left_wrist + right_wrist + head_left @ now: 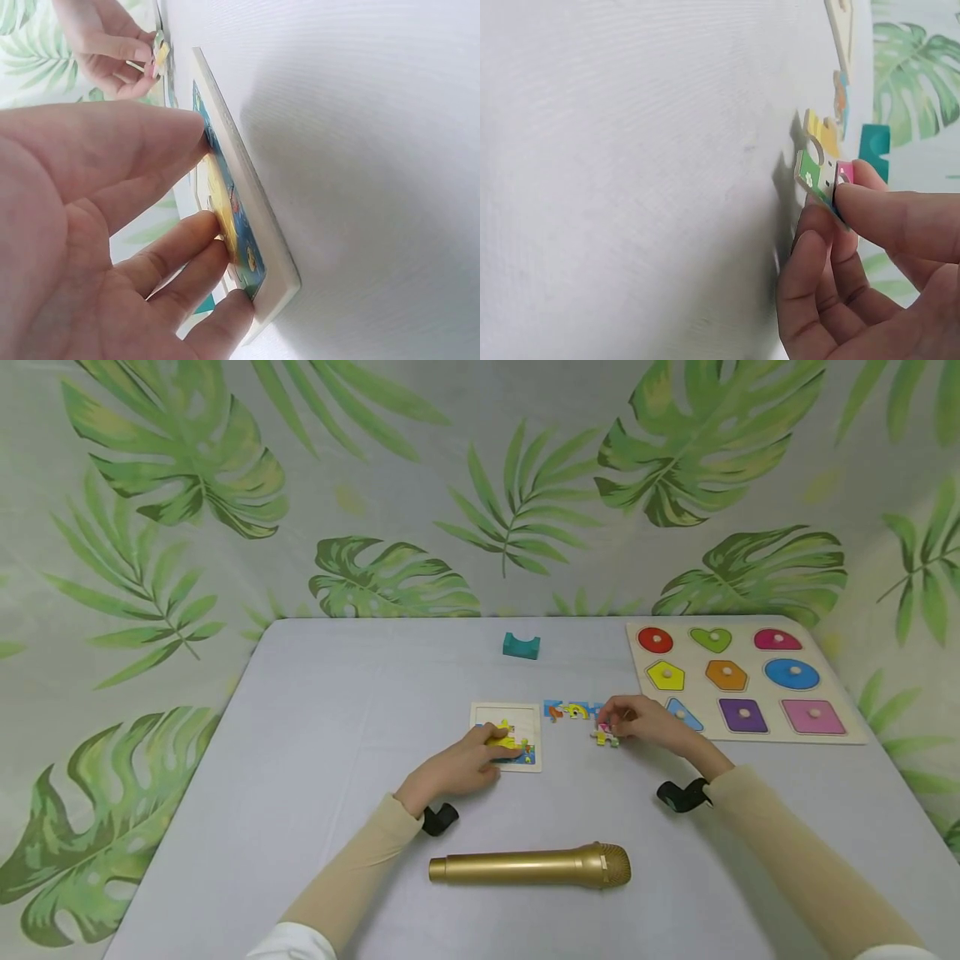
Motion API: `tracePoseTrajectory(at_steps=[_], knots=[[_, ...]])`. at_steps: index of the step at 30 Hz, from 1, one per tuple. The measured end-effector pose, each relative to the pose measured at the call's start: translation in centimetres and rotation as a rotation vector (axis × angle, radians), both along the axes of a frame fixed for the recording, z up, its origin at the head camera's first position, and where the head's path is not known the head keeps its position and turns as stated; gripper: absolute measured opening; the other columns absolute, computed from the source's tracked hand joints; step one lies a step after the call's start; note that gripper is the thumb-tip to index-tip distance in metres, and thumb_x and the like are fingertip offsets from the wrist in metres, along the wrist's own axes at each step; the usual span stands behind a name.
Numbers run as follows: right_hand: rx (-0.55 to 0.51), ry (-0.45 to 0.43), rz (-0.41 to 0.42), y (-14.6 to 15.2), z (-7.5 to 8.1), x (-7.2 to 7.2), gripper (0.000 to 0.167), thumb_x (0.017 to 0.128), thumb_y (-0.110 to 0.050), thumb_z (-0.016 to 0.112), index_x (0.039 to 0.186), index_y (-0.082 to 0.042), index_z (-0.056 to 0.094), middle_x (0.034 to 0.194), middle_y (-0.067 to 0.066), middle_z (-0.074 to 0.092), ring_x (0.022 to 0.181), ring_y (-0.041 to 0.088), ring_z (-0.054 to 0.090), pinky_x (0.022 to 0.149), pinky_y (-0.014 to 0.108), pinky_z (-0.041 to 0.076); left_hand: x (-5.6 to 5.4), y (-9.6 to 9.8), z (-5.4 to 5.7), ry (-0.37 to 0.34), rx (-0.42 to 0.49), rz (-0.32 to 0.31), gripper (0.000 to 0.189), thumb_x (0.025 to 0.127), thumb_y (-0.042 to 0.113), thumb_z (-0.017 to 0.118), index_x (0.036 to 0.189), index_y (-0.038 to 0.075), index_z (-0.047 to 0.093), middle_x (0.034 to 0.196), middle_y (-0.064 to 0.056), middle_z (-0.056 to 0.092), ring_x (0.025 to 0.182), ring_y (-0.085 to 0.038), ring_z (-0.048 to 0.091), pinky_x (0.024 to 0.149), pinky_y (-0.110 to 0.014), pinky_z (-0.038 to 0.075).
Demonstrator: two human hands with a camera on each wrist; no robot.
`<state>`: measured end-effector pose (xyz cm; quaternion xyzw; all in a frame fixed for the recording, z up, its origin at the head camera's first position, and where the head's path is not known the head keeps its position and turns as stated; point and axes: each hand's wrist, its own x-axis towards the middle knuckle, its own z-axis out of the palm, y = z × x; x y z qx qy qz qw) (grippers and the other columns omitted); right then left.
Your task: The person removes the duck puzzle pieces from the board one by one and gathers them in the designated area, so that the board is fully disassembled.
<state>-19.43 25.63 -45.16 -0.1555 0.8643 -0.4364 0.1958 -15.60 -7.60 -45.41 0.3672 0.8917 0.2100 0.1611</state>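
Puzzle piece in right fingers, yellow tab facing person, long axis unclear

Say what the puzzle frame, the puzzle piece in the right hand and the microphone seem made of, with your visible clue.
Puzzle frame: probably wood, matt; its thick edge is pale and plain.
Puzzle piece: likely thin wood, perhaps card; a pale edge shows beside its printed face.
Microphone: gold with a soft sheen; metal or painted plastic, unclear.
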Motion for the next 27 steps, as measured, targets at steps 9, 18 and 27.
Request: tracePoseTrajectory(at_steps=[9, 18, 27], knots=[[0.186, 0.172, -0.005, -0.8, -0.7, 0.5, 0.014, 0.086, 0.005, 0.06, 0.097, -0.003, 0.065, 0.081, 0.004, 0.053, 0.079, 0.023, 0.048, 0.067, 0.032, 0.042, 0.0, 0.0, 0.0, 0.006, -0.006, -0.008, 0.043, 0.095, 0.008, 0.054, 0.137, 0.012, 0.054, 0.145, -0.017, 0.036, 0.134, -0.033, 0.031, 0.107, -0.039, 0.031], [0.222, 0.297, -0.007, -1.2, -0.9, 0.8, 0.013, 0.085, 0.006, 0.063, 0.091, -0.006, 0.064, 0.079, 0.002, 0.055, 0.075, 0.021, 0.05, 0.066, 0.033, 0.044, 0.1, -0.2, -0.1, 0.059, -0.019, -0.022, 0.042, 0.095, 0.011, 0.055, 0.138, 0.015, 0.054, 0.145, -0.016, 0.036, 0.132, -0.032, 0.034, 0.107, -0.041, 0.031], [0.125, 0.278, 0.019, -4.4, 0.1, 0.6, 0.011, 0.087, 0.004, 0.062, 0.098, -0.001, 0.065, 0.083, 0.003, 0.057, 0.078, 0.021, 0.05, 0.068, 0.029, 0.044, 0.5, -0.9, -0.2, 0.121, 0.006, -0.031, 0.04, 0.095, 0.012, 0.055, 0.135, 0.015, 0.057, 0.145, -0.018, 0.034, 0.133, -0.034, 0.032, 0.107, -0.045, 0.029]])
